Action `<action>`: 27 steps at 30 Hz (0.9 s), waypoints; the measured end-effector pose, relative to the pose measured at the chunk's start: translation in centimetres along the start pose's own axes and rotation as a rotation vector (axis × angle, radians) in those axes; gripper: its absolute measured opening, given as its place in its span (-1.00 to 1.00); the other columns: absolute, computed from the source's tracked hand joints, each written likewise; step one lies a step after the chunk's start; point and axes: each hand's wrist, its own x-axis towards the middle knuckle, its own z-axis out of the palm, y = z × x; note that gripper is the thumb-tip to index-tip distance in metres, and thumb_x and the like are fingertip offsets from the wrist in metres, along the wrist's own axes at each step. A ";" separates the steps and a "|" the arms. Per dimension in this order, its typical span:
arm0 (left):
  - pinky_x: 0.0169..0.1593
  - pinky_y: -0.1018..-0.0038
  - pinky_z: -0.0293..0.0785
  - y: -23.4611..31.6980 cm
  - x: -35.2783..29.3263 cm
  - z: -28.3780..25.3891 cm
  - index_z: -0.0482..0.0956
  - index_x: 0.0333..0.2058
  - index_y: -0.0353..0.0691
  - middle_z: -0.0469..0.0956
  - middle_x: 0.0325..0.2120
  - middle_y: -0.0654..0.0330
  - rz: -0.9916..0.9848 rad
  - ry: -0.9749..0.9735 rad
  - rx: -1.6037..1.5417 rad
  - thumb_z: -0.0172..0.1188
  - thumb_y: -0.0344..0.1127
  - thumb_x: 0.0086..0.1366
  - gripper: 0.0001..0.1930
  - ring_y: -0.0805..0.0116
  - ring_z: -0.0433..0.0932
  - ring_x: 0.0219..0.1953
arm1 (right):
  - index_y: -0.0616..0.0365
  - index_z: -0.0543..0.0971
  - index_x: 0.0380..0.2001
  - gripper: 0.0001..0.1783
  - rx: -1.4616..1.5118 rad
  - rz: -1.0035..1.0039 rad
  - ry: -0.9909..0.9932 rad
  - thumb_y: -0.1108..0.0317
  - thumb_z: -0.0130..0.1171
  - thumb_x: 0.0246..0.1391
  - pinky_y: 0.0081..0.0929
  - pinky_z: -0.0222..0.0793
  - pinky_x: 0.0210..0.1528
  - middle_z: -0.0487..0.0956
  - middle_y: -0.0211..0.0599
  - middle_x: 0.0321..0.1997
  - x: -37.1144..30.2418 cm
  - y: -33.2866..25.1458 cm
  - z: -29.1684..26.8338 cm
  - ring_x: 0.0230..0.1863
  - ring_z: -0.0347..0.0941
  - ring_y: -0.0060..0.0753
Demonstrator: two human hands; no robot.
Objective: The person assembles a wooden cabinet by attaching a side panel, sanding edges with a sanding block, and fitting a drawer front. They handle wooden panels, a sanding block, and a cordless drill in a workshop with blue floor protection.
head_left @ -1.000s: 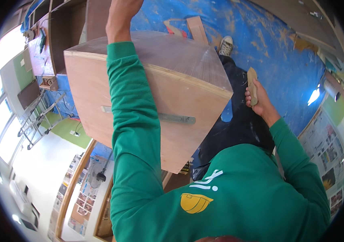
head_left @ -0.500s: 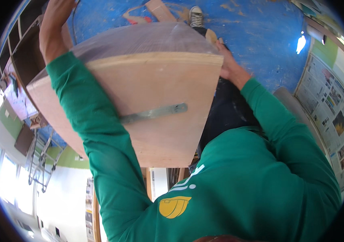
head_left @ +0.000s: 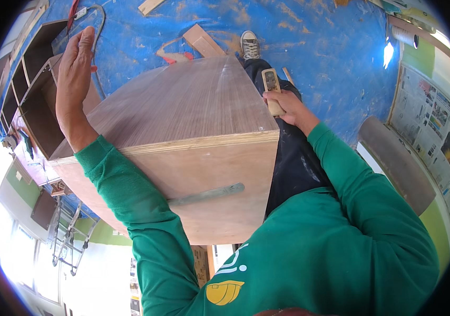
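My left hand (head_left: pixel 75 73) rests flat and open on the plywood cabinet (head_left: pixel 183 142) at 10 o'clock. My right hand (head_left: pixel 283 105) is wrapped around a sanding block (head_left: pixel 271 87) at 1 o'clock. Cabinet looks heavy and stiff; hold by its edges.

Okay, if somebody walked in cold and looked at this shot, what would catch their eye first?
Probably the big wooden cabinet box filling the centre, with a grey bar handle on its near face. The left hand is raised open at its far left edge, while the right hand grips a small tan hand tool at its right side, above a blue floor covering.

Our left hand (head_left: pixel 75 79) has free room above the box (head_left: pixel 183 137); shelving (head_left: pixel 32 89) and scrap wood (head_left: pixel 204 41) obstruct beyond.
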 end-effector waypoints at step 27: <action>-0.17 0.45 0.56 0.4 -0.7 0.0 0.61 0.15 -0.10 0.66 -0.04 0.16 -0.077 -0.119 0.007 0.10 0.27 0.46 -0.41 0.39 0.59 -0.08 | 0.04 0.45 -0.12 -0.52 0.259 -0.011 -0.074 -0.12 0.28 0.22 -0.36 0.33 -0.49 0.47 -0.34 -0.29 8.4 1.0 3.0 -0.41 0.46 -0.41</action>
